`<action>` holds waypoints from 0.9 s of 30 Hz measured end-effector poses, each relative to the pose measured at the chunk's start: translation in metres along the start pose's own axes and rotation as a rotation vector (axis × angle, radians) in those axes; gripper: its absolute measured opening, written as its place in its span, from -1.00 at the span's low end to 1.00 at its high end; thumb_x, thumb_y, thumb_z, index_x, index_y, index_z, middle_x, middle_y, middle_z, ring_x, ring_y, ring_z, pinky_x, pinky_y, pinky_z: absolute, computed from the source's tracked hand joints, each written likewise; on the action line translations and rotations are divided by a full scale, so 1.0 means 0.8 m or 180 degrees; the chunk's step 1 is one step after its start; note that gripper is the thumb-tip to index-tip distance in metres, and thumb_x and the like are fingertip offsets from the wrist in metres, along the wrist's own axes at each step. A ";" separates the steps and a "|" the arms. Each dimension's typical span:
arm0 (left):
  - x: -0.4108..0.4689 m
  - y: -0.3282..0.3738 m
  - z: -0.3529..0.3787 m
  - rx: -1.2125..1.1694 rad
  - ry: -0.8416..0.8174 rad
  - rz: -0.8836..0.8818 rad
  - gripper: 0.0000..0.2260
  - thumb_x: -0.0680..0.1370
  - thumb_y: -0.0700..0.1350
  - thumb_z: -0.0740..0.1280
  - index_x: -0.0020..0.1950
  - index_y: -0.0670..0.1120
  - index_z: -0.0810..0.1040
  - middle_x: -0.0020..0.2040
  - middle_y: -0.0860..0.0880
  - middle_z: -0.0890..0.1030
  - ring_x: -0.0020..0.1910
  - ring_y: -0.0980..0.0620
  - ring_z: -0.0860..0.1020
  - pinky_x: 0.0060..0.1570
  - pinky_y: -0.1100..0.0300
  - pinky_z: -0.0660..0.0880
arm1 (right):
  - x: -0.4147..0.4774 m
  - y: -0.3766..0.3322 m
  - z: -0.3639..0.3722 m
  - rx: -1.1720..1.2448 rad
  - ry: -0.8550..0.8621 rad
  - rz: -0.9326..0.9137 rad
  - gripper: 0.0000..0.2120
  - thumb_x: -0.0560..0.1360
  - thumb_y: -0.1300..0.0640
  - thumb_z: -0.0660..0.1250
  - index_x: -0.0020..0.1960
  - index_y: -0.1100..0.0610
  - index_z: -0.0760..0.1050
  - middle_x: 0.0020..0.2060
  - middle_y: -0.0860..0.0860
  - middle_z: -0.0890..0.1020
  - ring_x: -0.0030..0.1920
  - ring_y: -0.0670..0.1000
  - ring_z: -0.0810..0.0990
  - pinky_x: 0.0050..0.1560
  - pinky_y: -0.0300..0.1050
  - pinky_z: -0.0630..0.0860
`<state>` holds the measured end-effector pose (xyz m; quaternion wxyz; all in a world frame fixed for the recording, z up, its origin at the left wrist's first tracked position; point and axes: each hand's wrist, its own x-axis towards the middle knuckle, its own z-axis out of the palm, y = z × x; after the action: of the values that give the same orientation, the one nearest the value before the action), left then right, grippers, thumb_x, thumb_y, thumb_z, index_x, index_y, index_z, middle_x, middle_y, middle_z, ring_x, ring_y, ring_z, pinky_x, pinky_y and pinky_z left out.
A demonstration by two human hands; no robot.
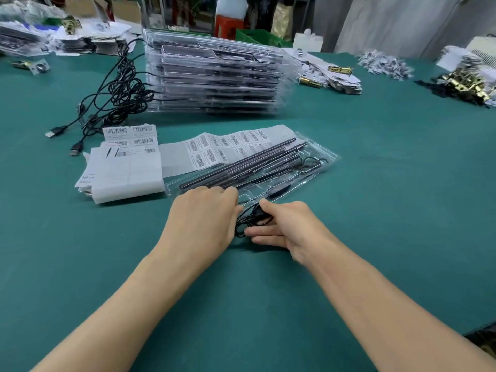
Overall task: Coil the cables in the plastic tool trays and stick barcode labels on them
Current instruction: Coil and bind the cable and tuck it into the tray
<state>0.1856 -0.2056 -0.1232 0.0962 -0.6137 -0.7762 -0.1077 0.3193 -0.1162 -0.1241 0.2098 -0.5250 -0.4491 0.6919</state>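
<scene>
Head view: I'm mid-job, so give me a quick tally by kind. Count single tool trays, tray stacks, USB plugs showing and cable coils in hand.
Single plastic tool tray: 1
Stack of trays: 1
USB plugs on the tangled cables: 2
Cable coil, between left hand and right hand: 1
Total: 5

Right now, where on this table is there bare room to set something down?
Bare green tablecloth spreads between the clear plastic tray and the brass hardware pile, and at the near left corner. Crowded: left, with white barcode label sheets, tangled black cables, stacked clear trays.
</scene>
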 end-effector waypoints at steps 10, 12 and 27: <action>-0.001 -0.001 0.007 -0.0069 0.0058 -0.0008 -0.73 0.67 0.15 0.10 0.00 0.03 0.48 -0.11 0.07 0.63 -0.05 -0.06 0.58 -0.26 0.09 0.33 | -0.002 0.005 -0.001 0.0027 0.0368 -0.0443 -0.82 0.65 0.16 0.34 -0.02 0.21 0.39 -0.26 0.19 0.64 -0.38 0.12 0.73 -0.42 -0.10 0.66; -0.002 -0.002 0.008 -0.0142 0.0112 0.0039 -0.74 0.67 0.16 0.11 -0.01 0.04 0.48 -0.12 0.08 0.63 -0.06 -0.05 0.58 -0.25 0.09 0.35 | -0.003 0.009 0.001 0.0071 0.0408 -0.0520 -0.82 0.66 0.15 0.34 0.00 0.19 0.36 -0.22 0.21 0.65 -0.38 0.12 0.73 -0.42 -0.10 0.66; -0.007 -0.005 0.005 -0.0533 0.0225 -0.0070 -0.63 0.44 0.40 0.32 -0.09 0.12 0.49 -0.41 0.20 0.20 -0.19 -0.03 0.54 -0.28 0.13 0.24 | -0.004 0.004 -0.028 0.0134 -0.0332 -0.0255 -0.83 0.67 0.18 0.31 0.15 0.26 0.40 0.02 0.30 0.69 -0.14 0.15 0.77 -0.22 -0.15 0.68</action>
<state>0.1833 -0.2107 -0.1292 0.0708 -0.6069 -0.7673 -0.1950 0.3416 -0.1116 -0.1260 0.2246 -0.4652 -0.4655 0.7186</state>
